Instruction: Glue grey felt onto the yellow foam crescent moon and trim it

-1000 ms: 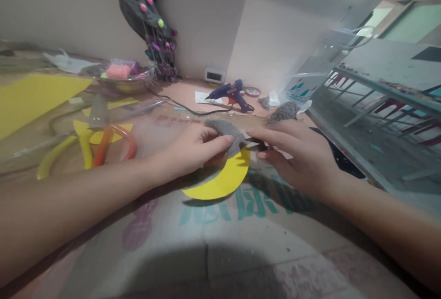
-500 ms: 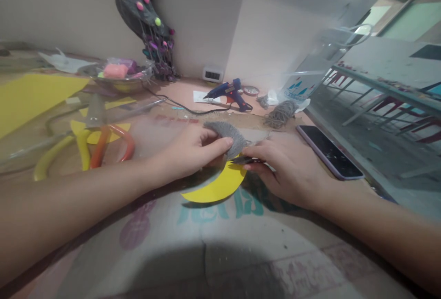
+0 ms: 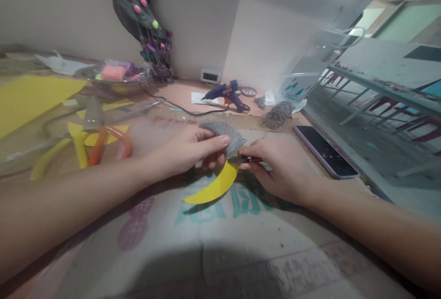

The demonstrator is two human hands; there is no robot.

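A yellow paper crescent (image 3: 215, 188), its upper part wound with grey yarn (image 3: 235, 142), is held above the table. My left hand (image 3: 200, 147) grips the wound part, thumb on top and fingers curled behind. At the lower end of the winding, my right hand (image 3: 272, 163) pinches a small dark pointed object (image 3: 245, 159) against the yellow paper. Its exact kind is hard to make out. A loose coil of grey yarn (image 3: 277, 115) lies beyond my right hand.
A blue glue gun (image 3: 225, 93) rests at the back, its cord running left. Right of my hand lies a phone (image 3: 325, 152). Scissors with orange and yellow handles (image 3: 93, 145), yellow paper (image 3: 31, 101) and a bowl (image 3: 120, 85) are at left. The table edge drops off at right.
The crescent has turned slightly, so its yellow part looks narrower. My left fingers now show below the wound part. Both hands keep their hold, and the view has shifted a little.
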